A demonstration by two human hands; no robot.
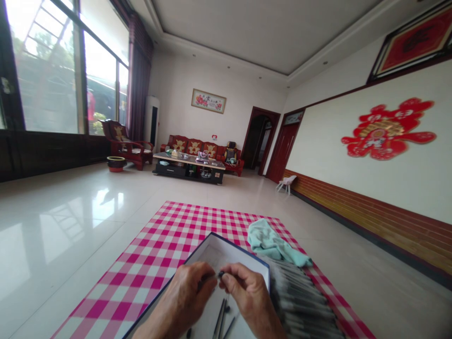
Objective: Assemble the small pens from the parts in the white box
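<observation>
Both my hands meet over a shallow white box [243, 253] with a blue rim. Between thumb and fingertips, my right hand [250, 293] pinches a small black piece [221, 274], too small to identify. My left hand [190, 288] is closed right beside it, its fingers curled and pressed together; a thin dark shape shows partly between them, mostly hidden. Below the hands, several slim dark pen-like rods [220, 316] and a few small black bits [189, 333] lie on the box floor.
A pink-and-white checked cloth [141, 263] lies under the box. Right of it sits a blurred pile of dark pen-like sticks [300, 296], with a mint-green towel [270, 241] behind. Farther off are a low table [187, 172], a wooden armchair [123, 146] and a small white chair [286, 183].
</observation>
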